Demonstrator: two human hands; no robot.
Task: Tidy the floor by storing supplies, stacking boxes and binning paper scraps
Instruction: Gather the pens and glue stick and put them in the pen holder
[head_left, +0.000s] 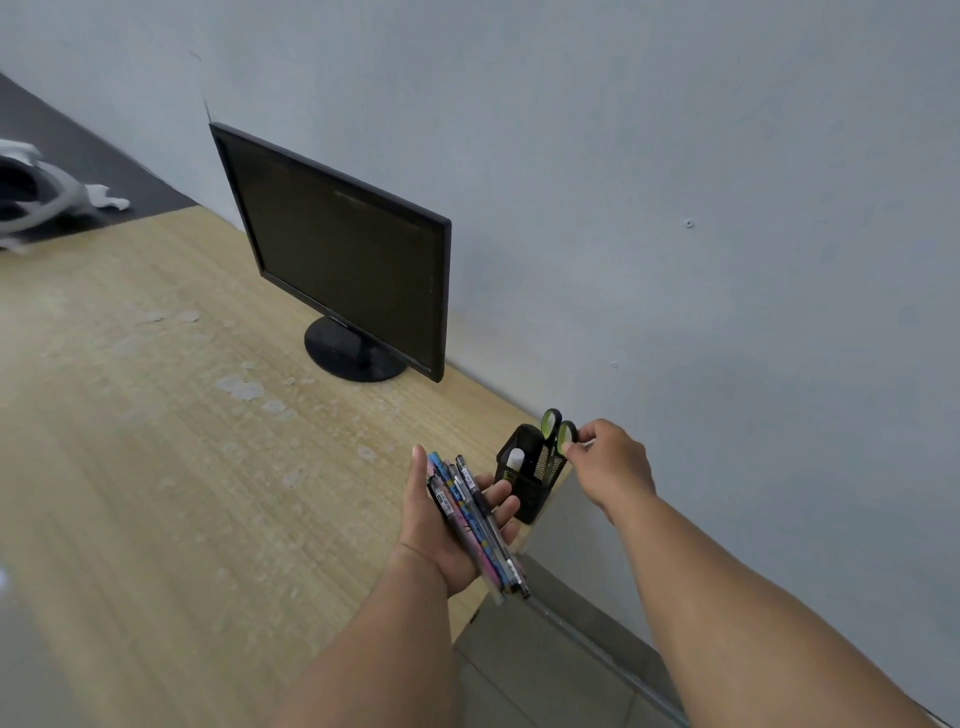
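The left hand (441, 530) curls around a bunch of pens (470, 514) pointing up the frame. The black mesh pen cup (524, 483) stands just right of them, on the desk (182, 415) corner. The right hand (613, 462) pinches the scissors (558, 428) standing in it.

Pen holder (527, 475) stands on desk (156, 441), right of monitor (337, 249).

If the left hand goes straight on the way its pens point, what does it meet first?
The left hand would likely reach the monitor's round base, beyond bare desk; depth is unclear.
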